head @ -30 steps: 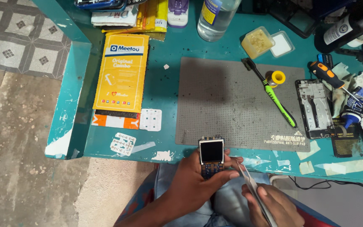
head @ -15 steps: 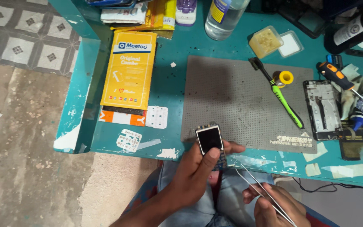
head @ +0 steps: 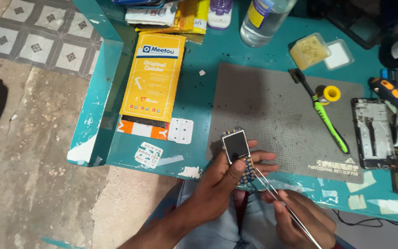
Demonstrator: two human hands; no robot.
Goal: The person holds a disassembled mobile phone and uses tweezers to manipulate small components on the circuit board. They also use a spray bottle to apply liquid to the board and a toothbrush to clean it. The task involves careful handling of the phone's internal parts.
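Since the earlier frames the board [head: 238,154] has risen a little and tilted its small dark screen more toward the camera; the tweezers [head: 285,207] now point up toward its lower edge. Nearest, at 5 o'clock, the right hand [head: 302,219] pinches the tweezers, fingers clenched round the shafts, tips just beside the board; at 6 o'clock the left hand [head: 219,184] grasps the board by its sides, thumb along one edge, wrist bent upward. To my eye, good work here means a still board and light tweezer pressure, tips kept clear of the screen. Beyond, at 12 o'clock, lies the grey mat [head: 282,113] on the teal bench [head: 194,92]; a green-handled tool [head: 326,121] at 2 o'clock; a yellow packet [head: 153,76] at 11 o'clock.
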